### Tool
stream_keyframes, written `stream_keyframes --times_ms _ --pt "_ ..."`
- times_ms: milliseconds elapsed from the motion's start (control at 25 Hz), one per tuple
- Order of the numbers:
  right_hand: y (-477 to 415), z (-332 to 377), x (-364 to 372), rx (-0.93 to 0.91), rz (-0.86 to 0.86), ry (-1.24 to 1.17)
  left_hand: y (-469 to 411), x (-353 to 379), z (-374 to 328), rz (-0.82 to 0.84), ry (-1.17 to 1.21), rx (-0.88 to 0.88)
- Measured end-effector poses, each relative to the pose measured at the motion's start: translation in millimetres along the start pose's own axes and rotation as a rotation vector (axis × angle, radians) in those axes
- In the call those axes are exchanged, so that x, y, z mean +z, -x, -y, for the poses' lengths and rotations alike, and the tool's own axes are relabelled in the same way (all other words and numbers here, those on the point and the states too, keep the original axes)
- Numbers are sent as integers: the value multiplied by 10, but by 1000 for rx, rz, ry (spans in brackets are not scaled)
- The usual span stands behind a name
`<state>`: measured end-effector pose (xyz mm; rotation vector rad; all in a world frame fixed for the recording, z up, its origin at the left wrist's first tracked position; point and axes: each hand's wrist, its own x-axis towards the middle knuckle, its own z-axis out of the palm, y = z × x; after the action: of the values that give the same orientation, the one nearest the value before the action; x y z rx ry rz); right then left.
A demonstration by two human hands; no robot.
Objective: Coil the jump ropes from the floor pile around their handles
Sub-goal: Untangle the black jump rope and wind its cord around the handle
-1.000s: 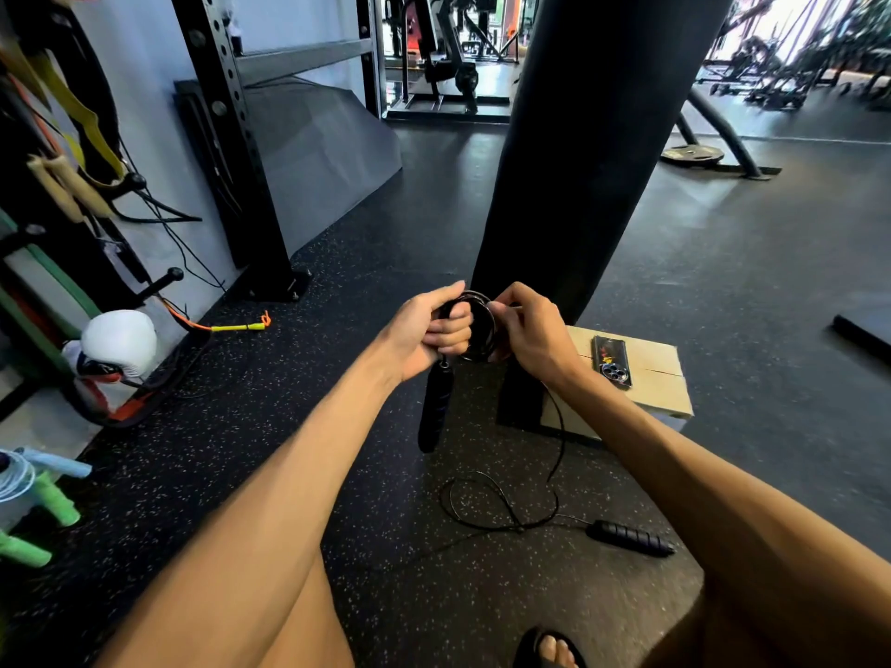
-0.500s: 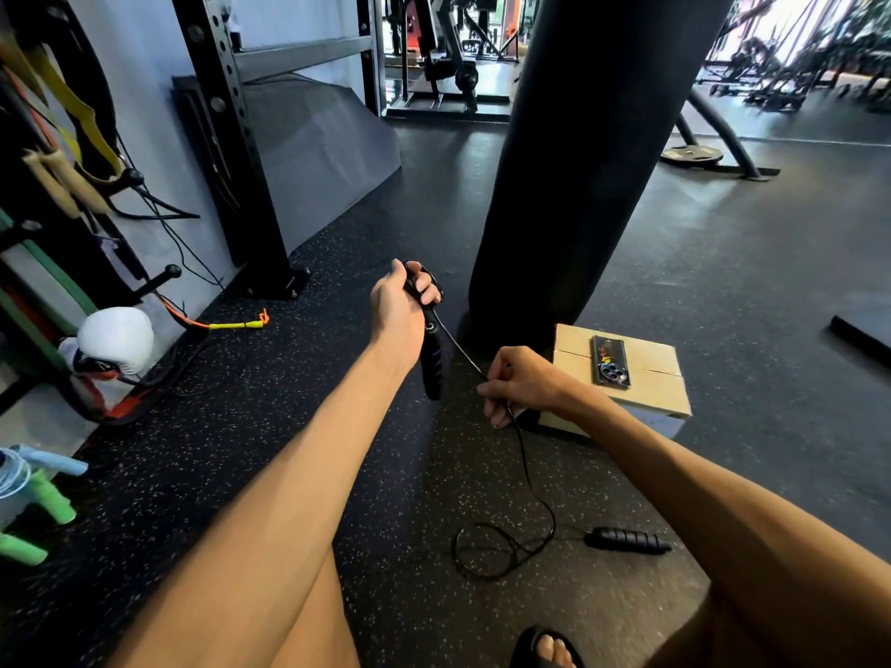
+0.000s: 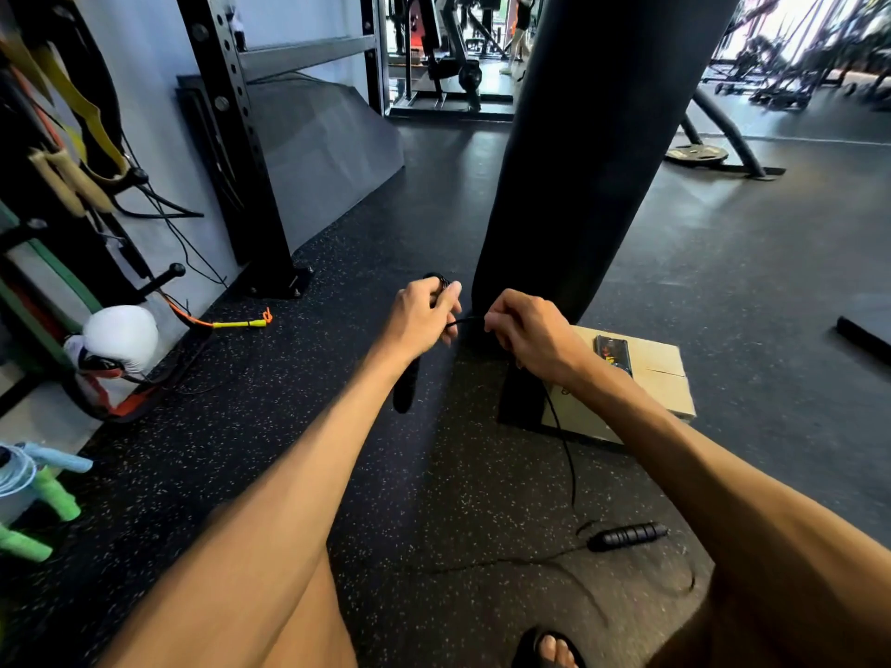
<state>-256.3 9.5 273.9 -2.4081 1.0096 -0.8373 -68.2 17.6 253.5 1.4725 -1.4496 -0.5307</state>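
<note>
My left hand (image 3: 424, 320) grips one black jump rope handle (image 3: 406, 388), which hangs down below the fist with coiled cord at its top. My right hand (image 3: 525, 332) pinches the thin black cord (image 3: 565, 450) close beside the left hand. A short taut stretch of cord runs between the two hands. From my right hand the cord drops to the floor and leads to the second black handle (image 3: 627, 536), which lies near my right forearm.
A black punching bag (image 3: 593, 151) hangs just behind my hands. A cardboard box (image 3: 660, 373) with a phone (image 3: 612, 351) on it sits at its base. Rack post, white boxing glove (image 3: 120, 337) and green-handled ropes (image 3: 43, 489) are on the left.
My right hand rose from lower right and drew next to the left hand, pulling cord up. The loose loop on the floor shrank and the floor handle stayed roughly in place.
</note>
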Motion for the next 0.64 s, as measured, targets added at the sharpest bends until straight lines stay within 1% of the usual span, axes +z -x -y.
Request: stream_keyframes --times_ms 80,160,240,360,520,640 --pt "-45 -20 -16 -47 -71 47 30 52 -16 135 0 -22" --pt "-84 -43 -19 -54 -108 67 49 100 -33 239 46 -53" --pt "-111 -73 -23 -28 -126 62 58 141 -51 339 180 -100" --pt "-125 -129 -32 41 -146 29 84 157 -95 473 443 -183" --pt "-126 -185 16 197 -171 -92 95 139 -161 558 765 -260" --pt "-74 -207 73 279 -71 -273 62 117 -163 520 1052 -347"
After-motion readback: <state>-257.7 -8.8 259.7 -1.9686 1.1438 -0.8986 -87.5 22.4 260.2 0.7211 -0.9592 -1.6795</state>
